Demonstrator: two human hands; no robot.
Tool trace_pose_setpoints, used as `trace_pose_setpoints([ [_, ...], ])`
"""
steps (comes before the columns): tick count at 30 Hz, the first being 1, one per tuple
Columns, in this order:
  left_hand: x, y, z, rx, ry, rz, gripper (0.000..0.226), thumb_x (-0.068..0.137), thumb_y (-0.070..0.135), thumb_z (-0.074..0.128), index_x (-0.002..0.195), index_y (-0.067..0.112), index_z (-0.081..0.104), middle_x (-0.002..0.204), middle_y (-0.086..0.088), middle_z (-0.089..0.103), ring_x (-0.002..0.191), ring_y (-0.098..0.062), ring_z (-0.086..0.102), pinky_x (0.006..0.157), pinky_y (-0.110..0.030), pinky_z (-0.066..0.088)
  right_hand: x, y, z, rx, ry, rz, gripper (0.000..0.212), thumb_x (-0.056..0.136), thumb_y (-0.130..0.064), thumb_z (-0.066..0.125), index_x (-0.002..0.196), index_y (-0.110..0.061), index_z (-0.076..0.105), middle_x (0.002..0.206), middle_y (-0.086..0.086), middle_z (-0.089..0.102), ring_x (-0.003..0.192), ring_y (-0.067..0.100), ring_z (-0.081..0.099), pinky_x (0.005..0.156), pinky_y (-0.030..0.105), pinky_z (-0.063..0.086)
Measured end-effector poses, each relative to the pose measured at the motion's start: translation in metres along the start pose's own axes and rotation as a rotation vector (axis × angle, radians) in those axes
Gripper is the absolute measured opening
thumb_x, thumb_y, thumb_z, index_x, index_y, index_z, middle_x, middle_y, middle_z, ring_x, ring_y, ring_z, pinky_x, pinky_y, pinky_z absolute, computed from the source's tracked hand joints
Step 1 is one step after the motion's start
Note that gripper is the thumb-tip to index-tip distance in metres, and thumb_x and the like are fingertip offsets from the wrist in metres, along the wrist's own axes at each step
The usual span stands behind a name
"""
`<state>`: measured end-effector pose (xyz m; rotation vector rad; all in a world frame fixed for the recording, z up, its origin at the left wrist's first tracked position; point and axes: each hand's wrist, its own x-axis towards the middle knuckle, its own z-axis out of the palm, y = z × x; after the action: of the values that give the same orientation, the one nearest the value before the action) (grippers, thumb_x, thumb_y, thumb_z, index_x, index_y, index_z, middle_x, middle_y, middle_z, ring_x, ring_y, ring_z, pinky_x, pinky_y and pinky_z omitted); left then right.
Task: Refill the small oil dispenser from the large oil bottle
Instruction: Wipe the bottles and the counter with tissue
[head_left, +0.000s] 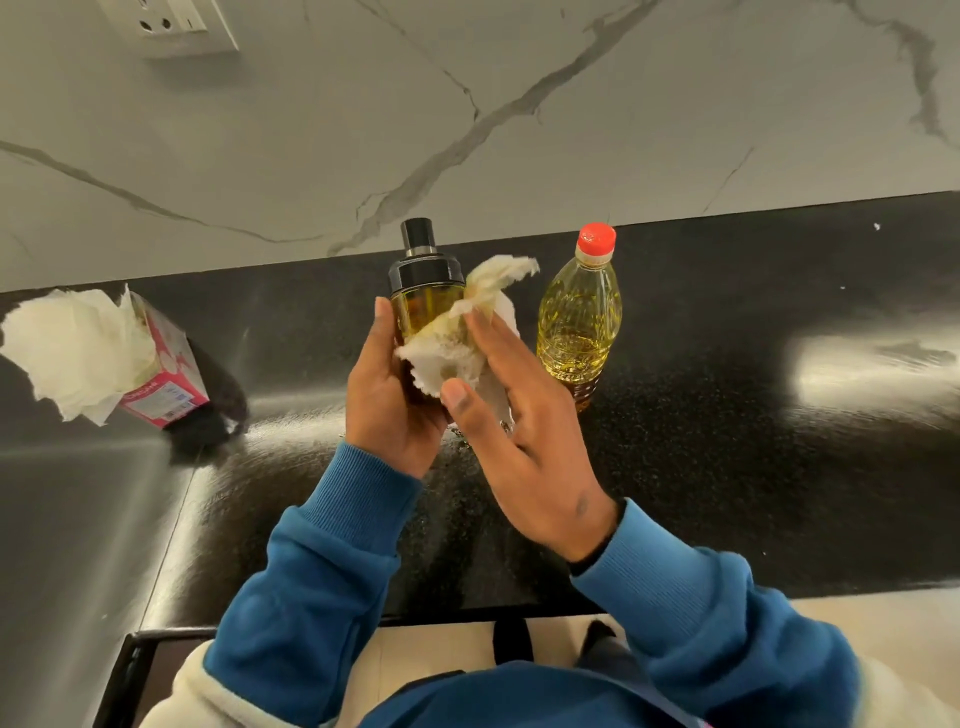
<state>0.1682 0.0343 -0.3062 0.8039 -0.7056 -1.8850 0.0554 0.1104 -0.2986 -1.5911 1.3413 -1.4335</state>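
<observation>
Small oil dispenser (423, 306) upright, long axis vertical, gripped round lower body by L hand (387, 400). R hand (519, 421) fingers near straight, pressing tissue (467, 338) to dispenser's right side. Large oil bottle (579, 317) just right of dispenser, capped, standing on counter (727, 415), nearer R hand; prob wipe-down stage.

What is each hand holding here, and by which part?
The left hand grips the small oil dispenser around its lower glass body. The right hand presses a crumpled tissue against the dispenser's side with mostly straight fingers.

Warm light, glaring countertop (857, 374), wide-angle warp
</observation>
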Motion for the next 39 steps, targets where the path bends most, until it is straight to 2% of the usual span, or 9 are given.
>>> trace_pose_setpoints([
  [4,-0.002,0.004,-0.002,0.03,-0.03,-0.023,0.076,0.098,0.064,0.044,0.139,0.002,0.055,0.118,-0.016,0.067,0.106,-0.031,0.068,0.089,-0.042,0.059,-0.024,0.005,0.002,-0.016,-0.046,-0.004,0.062,0.099,-0.033,0.051,0.151,-0.003,0.036,0.159,0.009,0.037,0.15,0.012,0.028,0.12,0.04,0.032],
  [10,0.001,0.002,-0.004,0.118,-0.116,-0.009,0.058,0.073,0.046,0.085,0.115,0.009,0.07,0.098,-0.004,0.071,0.083,-0.015,0.071,0.071,-0.028,0.059,-0.003,0.001,0.004,0.035,-0.024,-0.033,0.063,0.099,-0.03,0.05,0.151,0.001,0.033,0.159,0.012,0.036,0.149,0.016,0.031,0.118,0.039,0.035],
  [14,-0.004,0.001,-0.002,0.143,-0.05,0.038,0.026,0.086,0.04,0.064,0.096,0.021,0.08,0.088,0.001,0.074,0.079,-0.013,0.073,0.067,-0.027,0.061,0.026,0.001,0.005,0.037,0.019,-0.049,0.065,0.1,-0.035,0.048,0.152,0.0,0.032,0.159,0.012,0.036,0.148,0.016,0.033,0.117,0.04,0.037],
  [19,-0.005,0.002,0.001,0.076,0.004,0.024,0.042,0.1,0.047,0.046,0.11,0.016,0.072,0.094,-0.002,0.075,0.083,-0.017,0.073,0.069,-0.03,0.062,0.034,0.005,0.004,0.061,0.019,-0.027,0.063,0.099,-0.039,0.047,0.15,-0.003,0.038,0.148,0.011,0.049,0.137,0.019,0.048,0.108,0.043,0.046],
  [22,-0.001,0.005,-0.004,0.077,-0.034,0.053,0.051,0.095,0.052,0.056,0.124,0.011,0.068,0.117,-0.011,0.07,0.105,-0.026,0.069,0.094,-0.043,0.056,0.012,0.008,0.003,0.06,-0.043,-0.006,0.06,0.1,-0.037,0.048,0.15,-0.003,0.039,0.151,0.01,0.047,0.141,0.017,0.044,0.111,0.043,0.043],
  [24,0.0,0.006,-0.005,0.096,-0.059,0.046,0.065,0.085,0.056,0.069,0.129,0.009,0.063,0.123,-0.014,0.066,0.111,-0.029,0.066,0.1,-0.045,0.053,-0.002,0.01,0.004,0.027,-0.063,0.013,0.06,0.1,-0.037,0.049,0.15,-0.005,0.039,0.155,0.009,0.042,0.146,0.016,0.036,0.116,0.044,0.038],
  [31,0.001,0.002,-0.007,0.162,-0.048,0.007,0.059,0.079,0.056,0.077,0.119,0.013,0.071,0.107,-0.006,0.072,0.095,-0.02,0.07,0.084,-0.033,0.059,0.01,0.004,0.007,0.039,-0.011,-0.012,0.061,0.1,-0.036,0.05,0.15,-0.003,0.038,0.154,0.009,0.044,0.144,0.015,0.04,0.114,0.04,0.041],
  [35,-0.002,0.003,0.0,0.176,-0.014,0.007,0.033,0.089,0.05,0.065,0.098,0.023,0.082,0.097,-0.001,0.076,0.085,-0.015,0.075,0.069,-0.029,0.062,0.032,0.004,0.008,0.045,0.043,0.009,0.065,0.098,-0.041,0.049,0.151,-0.004,0.037,0.154,0.01,0.044,0.144,0.018,0.04,0.114,0.043,0.041],
  [39,0.001,0.006,-0.001,0.122,0.033,0.026,0.056,0.095,0.059,0.049,0.123,0.015,0.072,0.117,-0.009,0.072,0.103,-0.023,0.073,0.083,-0.036,0.061,0.026,0.006,0.007,0.056,0.016,-0.001,0.062,0.099,-0.038,0.05,0.15,-0.005,0.038,0.151,0.009,0.047,0.14,0.017,0.045,0.111,0.042,0.044],
])
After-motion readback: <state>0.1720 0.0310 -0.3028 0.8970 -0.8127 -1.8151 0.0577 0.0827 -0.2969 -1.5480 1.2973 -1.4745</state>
